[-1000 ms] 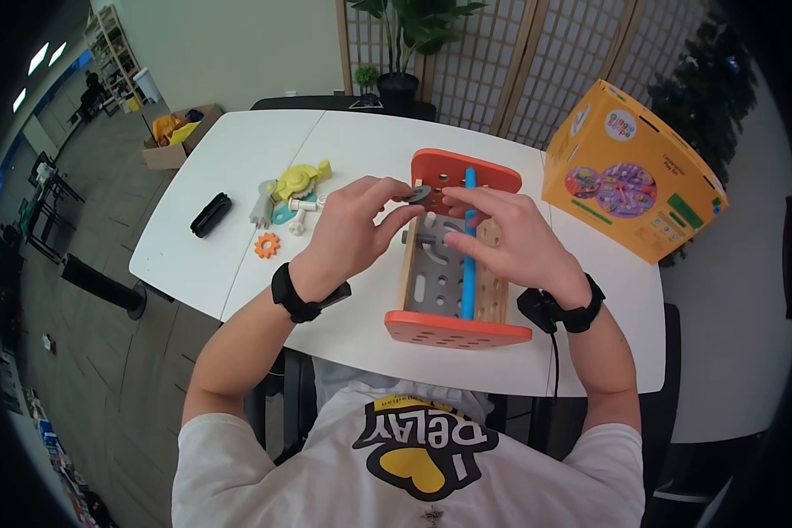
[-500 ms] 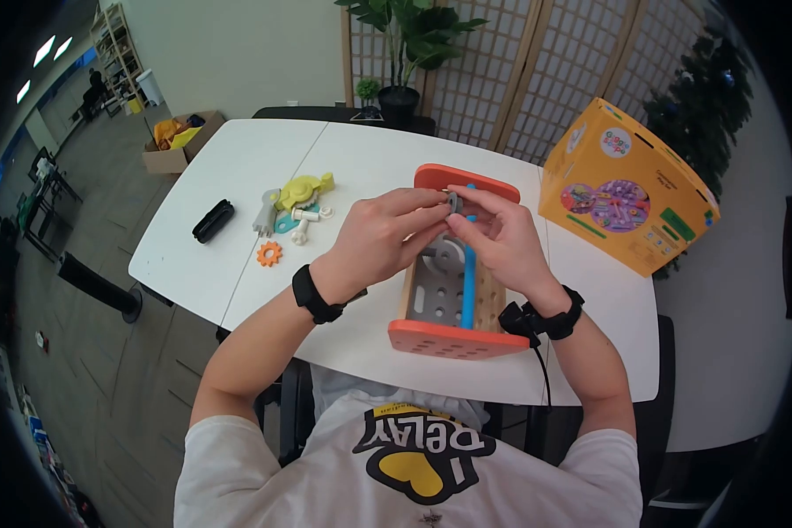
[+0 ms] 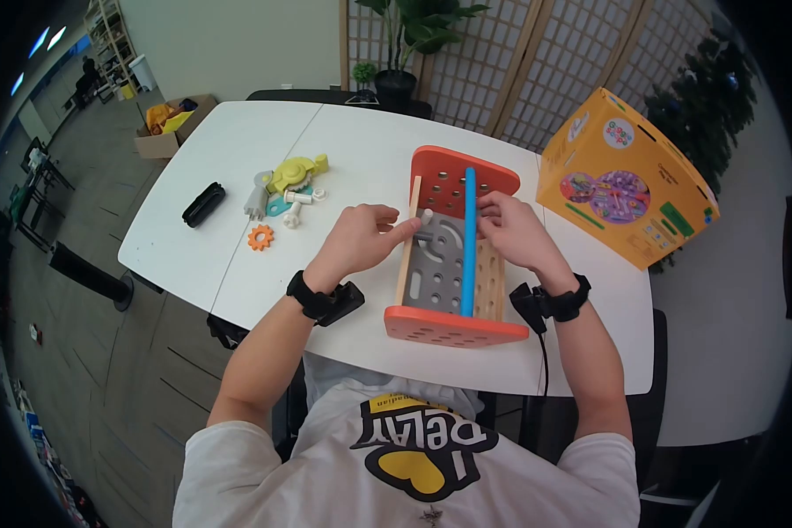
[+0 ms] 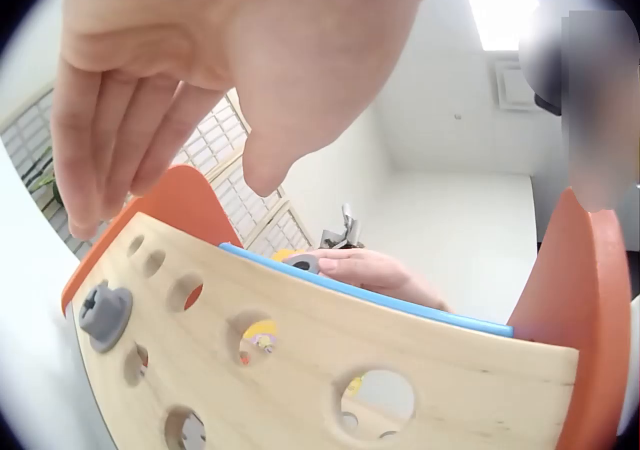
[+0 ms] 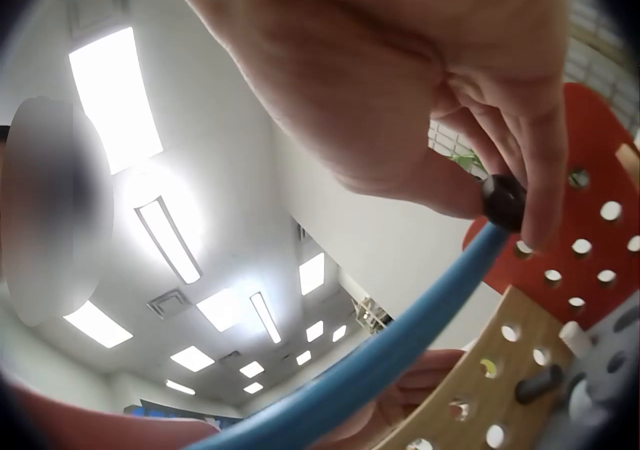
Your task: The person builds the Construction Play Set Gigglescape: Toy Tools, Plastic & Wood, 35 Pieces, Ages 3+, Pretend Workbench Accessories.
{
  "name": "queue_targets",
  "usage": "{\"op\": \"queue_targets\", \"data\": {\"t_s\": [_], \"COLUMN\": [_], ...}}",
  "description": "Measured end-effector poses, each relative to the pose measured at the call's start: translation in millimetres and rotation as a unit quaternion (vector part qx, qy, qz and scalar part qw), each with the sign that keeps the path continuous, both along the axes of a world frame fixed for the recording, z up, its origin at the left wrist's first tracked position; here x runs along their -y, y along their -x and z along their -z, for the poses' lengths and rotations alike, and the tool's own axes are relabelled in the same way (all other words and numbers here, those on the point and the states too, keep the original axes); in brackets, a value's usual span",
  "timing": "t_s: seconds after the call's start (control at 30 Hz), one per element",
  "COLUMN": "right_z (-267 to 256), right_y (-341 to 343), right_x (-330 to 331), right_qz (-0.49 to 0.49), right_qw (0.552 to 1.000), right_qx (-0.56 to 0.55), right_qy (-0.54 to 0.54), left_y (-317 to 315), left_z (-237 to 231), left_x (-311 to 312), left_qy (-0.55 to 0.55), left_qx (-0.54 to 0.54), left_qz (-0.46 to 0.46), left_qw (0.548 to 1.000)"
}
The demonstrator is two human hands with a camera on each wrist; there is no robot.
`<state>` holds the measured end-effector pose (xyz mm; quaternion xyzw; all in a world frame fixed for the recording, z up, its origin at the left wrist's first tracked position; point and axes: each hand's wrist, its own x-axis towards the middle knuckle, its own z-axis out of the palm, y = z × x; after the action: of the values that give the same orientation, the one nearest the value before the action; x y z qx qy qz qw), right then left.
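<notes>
The toy toolbox has orange end panels (image 3: 453,327), a blue bar handle (image 3: 469,264) and a wooden side panel (image 4: 290,340) full of round holes. A grey bolt (image 4: 105,315) goes through that panel, its cross-slotted head outside and its shaft inside. Near the panel's top edge, my left hand (image 3: 361,239) holds nothing, its fingers extended and thumb apart. Beyond the blue bar, my right hand (image 3: 517,231) pinches a grey nut (image 5: 503,202) between thumb and fingers. The nut's hole shows in the left wrist view.
Left of the toolbox lie an orange gear (image 3: 260,238), white bolts (image 3: 292,216), a yellow-green toy saw (image 3: 296,174) and a grey toy piece (image 3: 257,198). A black case (image 3: 204,205) lies farther left. The yellow play-set box (image 3: 629,180) stands at the back right.
The nut, first in my left hand, passed to my right hand as both met above the toolbox. Now the hands are apart, the left beside the near wooden panel, the right behind the bar.
</notes>
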<state>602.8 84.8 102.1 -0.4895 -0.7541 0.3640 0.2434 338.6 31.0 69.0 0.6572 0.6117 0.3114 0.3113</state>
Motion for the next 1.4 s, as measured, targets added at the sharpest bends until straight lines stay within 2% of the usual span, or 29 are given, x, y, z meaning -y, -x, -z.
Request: {"op": "queue_targets", "data": {"t_s": [0.1,0.2,0.3,0.4,0.5,0.7,0.77,0.9,1.2,1.4], "right_z": [1.6,13.4,32.6,19.1,35.8,52.4,55.2,51.0,46.6,39.6], "right_y": [16.1,19.6,15.1,24.1,24.4,26.9,30.4,32.5,32.8,39.0], "right_x": [-3.4,-15.7,-33.8,-34.3,-44.7,-48.2,-47.3,-43.3,-38.3,-34.6], "right_qz": [-0.054,-0.074,-0.087,-0.102,-0.115,-0.096,-0.088,-0.063,-0.157,-0.076], "right_qw": [0.988,0.983,0.991,0.982,0.982,0.96,0.954,0.947,0.939,0.948], "right_qx": [0.147,0.168,0.083,0.128,0.102,-0.047,-0.064,-0.087,-0.013,0.024], "right_qy": [-0.014,0.026,0.065,0.094,0.114,0.26,0.278,0.301,0.305,0.308], "left_y": [-0.9,0.6,0.2,-2.5,-6.0,-9.2,-10.8,-11.2,-10.5,-11.4], "left_z": [8.5,18.5,23.3,23.4,22.5,21.5,11.2,15.3,22.2,25.1], "left_x": [-0.9,-2.5,-0.3,-0.6,1.0,5.4,8.3,8.8,5.6,4.4], "left_qy": [0.011,0.013,0.006,0.002,-0.004,-0.021,0.006,-0.007,-0.029,-0.03], "left_qx": [0.022,0.077,0.096,0.095,0.103,0.082,0.066,0.068,0.076,0.093], "left_qz": [0.011,0.022,0.018,0.013,0.005,-0.011,-0.012,-0.018,-0.012,-0.011], "left_qw": [1.0,0.997,0.995,0.995,0.995,0.996,0.998,0.998,0.997,0.995]}}
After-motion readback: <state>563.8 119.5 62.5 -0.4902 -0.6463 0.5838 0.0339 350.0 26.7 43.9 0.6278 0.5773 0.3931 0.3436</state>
